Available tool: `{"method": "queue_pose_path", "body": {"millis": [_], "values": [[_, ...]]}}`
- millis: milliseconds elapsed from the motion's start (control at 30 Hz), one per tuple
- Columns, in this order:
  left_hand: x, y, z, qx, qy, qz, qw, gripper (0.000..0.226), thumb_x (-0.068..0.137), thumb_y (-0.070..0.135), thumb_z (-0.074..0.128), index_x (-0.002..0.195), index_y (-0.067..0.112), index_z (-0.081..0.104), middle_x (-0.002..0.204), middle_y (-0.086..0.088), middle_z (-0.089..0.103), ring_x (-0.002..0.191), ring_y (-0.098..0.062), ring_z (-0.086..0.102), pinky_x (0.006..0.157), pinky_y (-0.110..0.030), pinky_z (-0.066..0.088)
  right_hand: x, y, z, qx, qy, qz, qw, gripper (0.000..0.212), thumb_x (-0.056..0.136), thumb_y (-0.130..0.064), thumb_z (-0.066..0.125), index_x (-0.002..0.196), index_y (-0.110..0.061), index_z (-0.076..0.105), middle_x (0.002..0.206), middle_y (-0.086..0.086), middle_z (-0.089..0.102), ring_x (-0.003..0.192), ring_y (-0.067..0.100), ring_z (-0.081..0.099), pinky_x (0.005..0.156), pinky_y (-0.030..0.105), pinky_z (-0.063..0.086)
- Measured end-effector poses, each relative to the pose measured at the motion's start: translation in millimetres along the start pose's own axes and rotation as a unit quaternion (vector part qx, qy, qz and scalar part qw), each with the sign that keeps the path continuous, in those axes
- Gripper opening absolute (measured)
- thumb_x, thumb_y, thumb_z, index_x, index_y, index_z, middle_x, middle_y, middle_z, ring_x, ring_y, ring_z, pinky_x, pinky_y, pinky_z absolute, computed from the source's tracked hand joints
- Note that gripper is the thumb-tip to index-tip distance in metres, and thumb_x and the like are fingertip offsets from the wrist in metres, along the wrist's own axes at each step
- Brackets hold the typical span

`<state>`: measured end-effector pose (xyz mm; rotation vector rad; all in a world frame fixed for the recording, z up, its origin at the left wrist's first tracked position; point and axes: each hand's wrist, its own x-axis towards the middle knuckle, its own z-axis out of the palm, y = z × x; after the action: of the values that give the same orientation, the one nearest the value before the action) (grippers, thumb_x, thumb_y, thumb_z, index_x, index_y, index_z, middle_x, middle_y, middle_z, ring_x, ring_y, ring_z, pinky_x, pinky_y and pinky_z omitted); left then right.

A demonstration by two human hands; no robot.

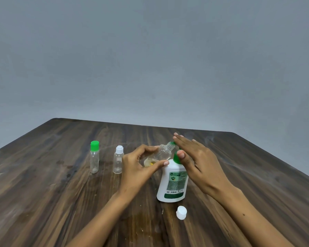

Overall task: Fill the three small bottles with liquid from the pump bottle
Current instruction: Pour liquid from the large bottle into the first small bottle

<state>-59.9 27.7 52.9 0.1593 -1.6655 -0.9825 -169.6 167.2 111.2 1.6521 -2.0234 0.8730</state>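
Note:
A white pump bottle (pixel 173 184) with a green pump head stands upright near the middle of the wooden table (pixel 61 202). My right hand (pixel 194 157) lies flat on the pump head with straight fingers. My left hand (pixel 141 166) grips an uncapped clear small bottle (pixel 163 152), tilted with its mouth up against the green nozzle; a little yellowish liquid sits in its base. To the left stand two clear small bottles: one with a green cap (pixel 94 157), one with a white cap (pixel 118 159).
A loose white cap (pixel 181 212) lies on the table in front of the pump bottle. The table's far edge meets a plain grey wall. Small wet marks show on the wood near the pump bottle.

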Motion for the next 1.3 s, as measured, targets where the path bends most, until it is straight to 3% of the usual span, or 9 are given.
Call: {"method": "queue_pose_path", "body": {"millis": [233, 467, 700, 900, 1133, 1300], "values": [[0.1, 0.1, 0.3, -0.001, -0.008, 0.009, 1.0, 0.039, 0.062, 0.022, 0.089, 0.095, 0.013, 0.072, 0.096, 0.013, 0.073, 0.093, 0.001, 0.069, 0.081, -0.011, 0.052, -0.9, -6.7, 2.5, -0.005, 0.032, 0.024, 0.999, 0.093, 0.081, -0.082, 0.008, 0.125, -0.021, 0.063, 0.133, -0.006, 0.056, 0.123, 0.01, 0.052, 0.097, 0.031, 0.046], [0.9, 0.3, -1.0, -0.011, 0.003, 0.003, 1.0, 0.037, 0.062, 0.028, 0.088, 0.095, 0.021, 0.071, 0.095, 0.013, 0.074, 0.094, -0.001, 0.069, 0.082, -0.015, 0.053, -3.5, -6.0, -0.3, -0.036, 0.003, 0.007, 0.999, 0.095, 0.08, -0.083, 0.002, 0.137, -0.024, 0.051, 0.145, -0.011, 0.042, 0.132, 0.003, 0.037, 0.106, 0.018, 0.023], [0.6, -0.5, -1.3, -0.004, -0.005, 0.005, 1.0, 0.039, 0.063, 0.026, 0.088, 0.096, 0.015, 0.072, 0.096, 0.012, 0.074, 0.094, 0.0, 0.069, 0.082, -0.014, 0.053, -0.6, -7.8, 3.7, -0.011, 0.039, 0.017, 0.999, 0.091, 0.083, -0.081, 0.01, 0.123, -0.02, 0.065, 0.131, -0.005, 0.058, 0.122, 0.011, 0.053, 0.094, 0.029, 0.046], [1.6, -0.3, -0.8, -0.012, 0.011, -0.007, 1.0, 0.038, 0.06, 0.025, 0.089, 0.093, 0.02, 0.072, 0.094, 0.014, 0.074, 0.093, 0.0, 0.069, 0.081, -0.013, 0.052, -1.7, -3.2, 1.7, 0.004, 0.022, 0.02, 1.0, 0.093, 0.08, -0.083, 0.005, 0.133, -0.025, 0.054, 0.142, -0.012, 0.045, 0.131, 0.006, 0.042, 0.103, 0.033, 0.042], [0.7, 0.1, -0.5, -0.001, 0.006, -0.004, 1.0, 0.041, 0.061, 0.025, 0.089, 0.095, 0.01, 0.073, 0.095, 0.009, 0.074, 0.092, -0.001, 0.069, 0.081, -0.015, 0.054, 3.8, -5.8, 4.2, 0.008, 0.037, 0.023, 0.999, 0.093, 0.081, -0.083, 0.009, 0.121, -0.02, 0.066, 0.128, -0.006, 0.061, 0.12, 0.011, 0.055, 0.093, 0.031, 0.048], [0.3, 1.6, -0.6, -0.003, 0.008, -0.005, 1.0, 0.042, 0.061, 0.026, 0.088, 0.095, 0.008, 0.073, 0.095, 0.008, 0.074, 0.093, -0.001, 0.069, 0.081, -0.014, 0.053, -1.0, -0.5, 2.9, 0.029, 0.031, 0.017, 0.999, 0.088, 0.083, -0.081, 0.01, 0.13, -0.024, 0.058, 0.138, -0.011, 0.05, 0.13, 0.003, 0.043, 0.105, 0.035, 0.04]]}}
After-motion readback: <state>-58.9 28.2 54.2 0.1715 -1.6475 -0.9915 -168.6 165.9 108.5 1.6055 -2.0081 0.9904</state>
